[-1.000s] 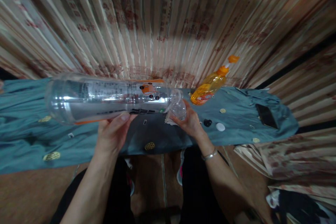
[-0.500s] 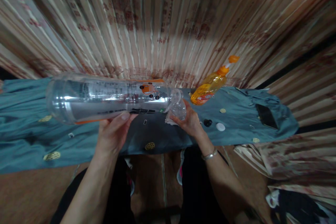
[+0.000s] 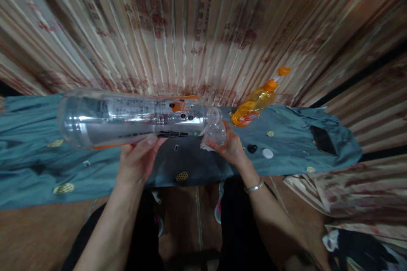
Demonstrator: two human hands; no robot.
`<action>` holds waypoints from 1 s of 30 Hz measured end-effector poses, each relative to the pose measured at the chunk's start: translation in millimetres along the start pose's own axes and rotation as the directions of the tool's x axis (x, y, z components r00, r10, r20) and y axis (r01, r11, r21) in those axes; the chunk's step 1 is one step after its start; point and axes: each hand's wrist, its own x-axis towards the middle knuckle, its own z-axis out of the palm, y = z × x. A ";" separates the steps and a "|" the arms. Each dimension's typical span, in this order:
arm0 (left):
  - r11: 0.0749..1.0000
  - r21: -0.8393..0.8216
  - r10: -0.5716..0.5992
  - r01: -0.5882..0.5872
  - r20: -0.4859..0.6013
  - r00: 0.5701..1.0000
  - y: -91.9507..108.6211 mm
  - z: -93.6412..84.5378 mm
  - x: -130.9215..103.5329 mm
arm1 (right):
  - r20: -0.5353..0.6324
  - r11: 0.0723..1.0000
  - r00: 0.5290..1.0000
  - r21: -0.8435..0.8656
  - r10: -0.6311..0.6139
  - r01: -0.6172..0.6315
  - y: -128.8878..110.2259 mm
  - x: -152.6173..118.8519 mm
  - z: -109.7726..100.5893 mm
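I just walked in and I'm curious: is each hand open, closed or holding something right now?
Left hand: holding the large clear bottle, thumb against its side.
Right hand: closed around the bottle's clear narrow end.

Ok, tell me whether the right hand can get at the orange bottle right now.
Likely yes, if freed: the right hand is occupied at the narrow end of the clear bottle, but nothing visible blocks the way to the orange bottle nearby.
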 end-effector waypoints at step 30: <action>1.000 0.023 0.007 -0.007 0.003 1.000 -4.4 -19.0 9.3 | 0.017 1.000 1.000 0.002 0.008 -0.008 -5.7 1.1 0.7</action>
